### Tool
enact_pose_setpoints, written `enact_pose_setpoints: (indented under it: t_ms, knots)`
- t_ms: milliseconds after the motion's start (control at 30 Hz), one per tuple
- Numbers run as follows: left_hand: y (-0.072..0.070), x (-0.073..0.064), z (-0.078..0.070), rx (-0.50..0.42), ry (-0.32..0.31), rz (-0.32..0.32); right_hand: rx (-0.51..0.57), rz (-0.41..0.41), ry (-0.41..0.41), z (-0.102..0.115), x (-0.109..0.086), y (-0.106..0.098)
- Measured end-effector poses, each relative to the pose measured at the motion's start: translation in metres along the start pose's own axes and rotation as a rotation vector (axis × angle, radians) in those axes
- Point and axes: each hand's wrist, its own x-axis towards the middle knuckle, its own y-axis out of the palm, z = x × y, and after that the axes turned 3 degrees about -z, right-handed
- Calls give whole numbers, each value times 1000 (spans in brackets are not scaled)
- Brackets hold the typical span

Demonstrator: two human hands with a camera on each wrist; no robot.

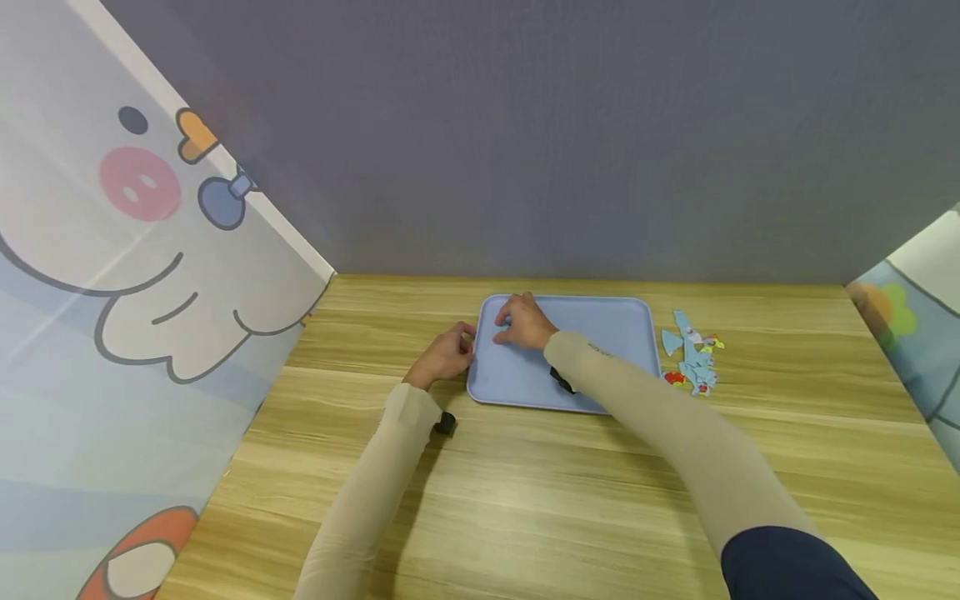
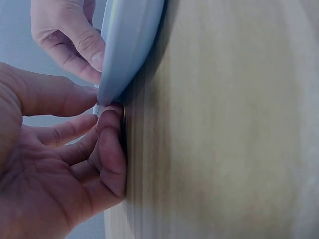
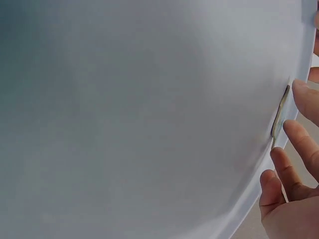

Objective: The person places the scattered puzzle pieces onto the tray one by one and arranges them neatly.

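Note:
My left hand [image 1: 444,358] is at the left end of a pale blue tray [image 1: 592,321]. In the left wrist view its thumb [image 2: 65,95] is on the tray's rim and the other fingers [image 2: 110,149] curl low beside the tabletop, pinching the edge. My right hand [image 1: 527,323] is over the tray's left part, thumb and fingers spread apart. In the right wrist view a thin flat piece [image 3: 280,113] with a pale edge lies inside the rim, right at the right hand's fingertips [image 3: 291,127]. Its printed face is mostly hidden.
A loose heap of light blue cut-out pieces [image 1: 697,367] with red and yellow bits lies just right of the tray. The wood-grain table [image 1: 510,500] meets a grey panel [image 1: 585,150] behind and a cartoon-printed wall [image 1: 187,317] at left.

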Motion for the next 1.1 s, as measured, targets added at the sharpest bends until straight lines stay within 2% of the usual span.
enact_pose_setpoints:
  t_ms: [267,600,867,1100]
  knots:
    - [-2,-1,1,-1,-16,-9,21,-22,-38,0,-3,-11]
    - [0,-2,5,-6,-7,-12,55,-44,-42,-7,-15,-24]
    - [1,-2,3,-7,-10,-14,3,-20,-5,-16,-22,-41]
    - [0,-2,2,-10,4,-9,51,-44,64,-17,-28,-56]
